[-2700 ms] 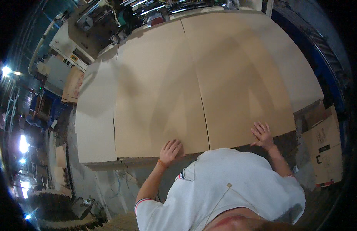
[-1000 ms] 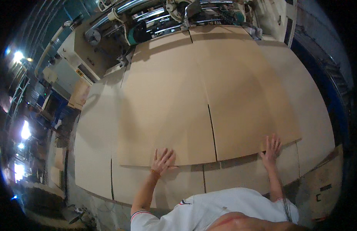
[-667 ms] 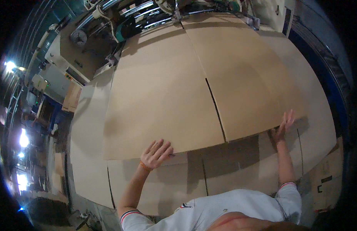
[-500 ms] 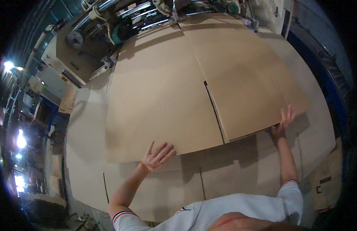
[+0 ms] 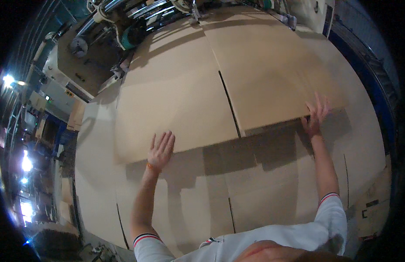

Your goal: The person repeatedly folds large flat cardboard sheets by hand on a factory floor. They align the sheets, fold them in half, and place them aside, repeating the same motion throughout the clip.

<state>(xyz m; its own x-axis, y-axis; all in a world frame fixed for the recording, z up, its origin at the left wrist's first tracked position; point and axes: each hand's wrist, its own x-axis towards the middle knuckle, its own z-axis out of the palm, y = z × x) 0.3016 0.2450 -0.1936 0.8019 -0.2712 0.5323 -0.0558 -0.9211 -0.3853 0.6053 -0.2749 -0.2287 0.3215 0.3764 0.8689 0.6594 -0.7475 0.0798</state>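
A large flat brown cardboard sheet [image 5: 176, 91] with a slit down its middle lies raised above a stack of similar sheets [image 5: 263, 187]. My left hand [image 5: 161, 149] rests flat with spread fingers on the sheet's near edge, left of the slit. My right hand [image 5: 316, 115] grips the near right corner of the sheet, fingers on top and thumb under the edge. The sheet casts a dark shadow on the stack beneath it.
A machine with metal rollers and a green motor [image 5: 132, 26] stands at the far end of the sheets. Blue railing [image 5: 377, 87] runs along the right. More cardboard [image 5: 372, 205] lies at the lower right. Bright lights [image 5: 10, 81] shine at the left.
The top sheet has slid away from me and its near edge has lifted off the stack. Both my hands have followed it forward, and my arms are now stretched out.
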